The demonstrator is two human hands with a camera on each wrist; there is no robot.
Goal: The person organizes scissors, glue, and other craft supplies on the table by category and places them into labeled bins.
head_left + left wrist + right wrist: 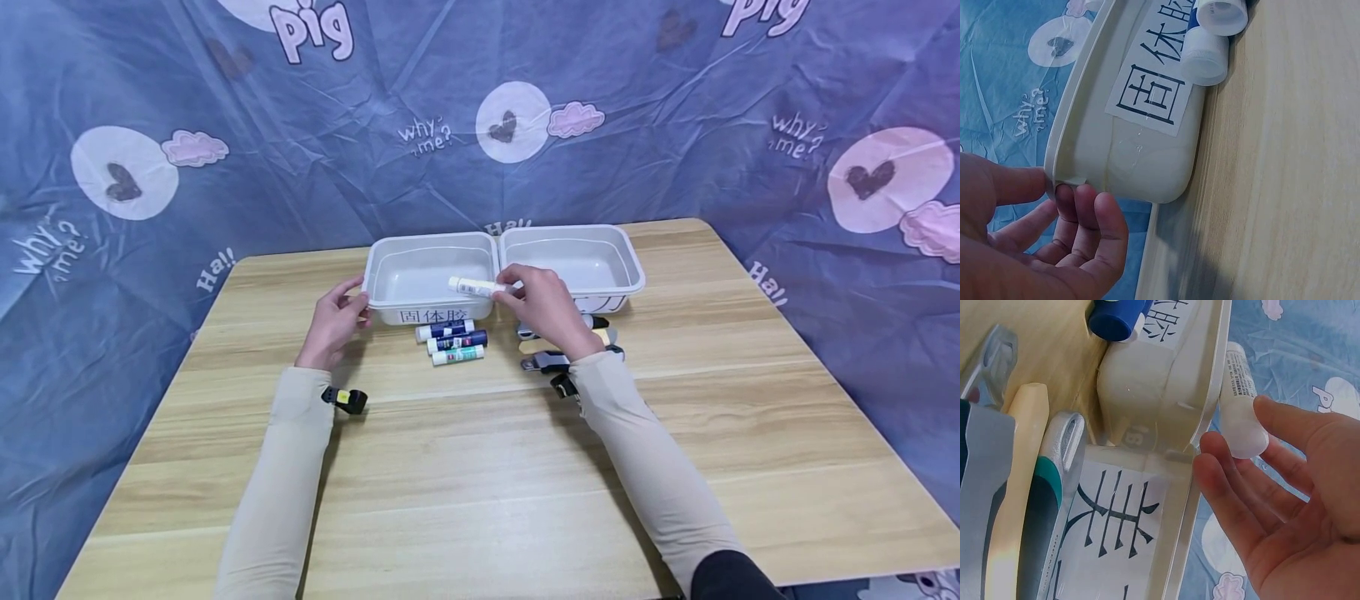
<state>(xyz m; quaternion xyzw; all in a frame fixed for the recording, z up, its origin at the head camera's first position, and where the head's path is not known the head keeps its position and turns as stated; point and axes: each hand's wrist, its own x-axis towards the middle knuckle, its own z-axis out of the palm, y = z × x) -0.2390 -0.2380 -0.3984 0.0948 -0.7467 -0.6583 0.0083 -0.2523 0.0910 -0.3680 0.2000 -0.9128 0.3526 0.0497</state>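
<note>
Head view: white glue stick (474,287) was over the near right part of the 固体胶 bin (412,279).
Axis: roughly sideways along that bin's long side, free end pointing left.
Stick print: barcode, tiny text; brand unreadable.
Right hand (543,304): pinched stick's right end.
Left hand (333,323): pinched bin's left rim.
Second bin (573,258): right of 固体胶 bin; 美 readable.
Other glue sticks (457,342): three, before 固体胶 bin.
Backdrop (337,167): behind bin; "pig", "why me?", "Ha!!" were legible.
</note>
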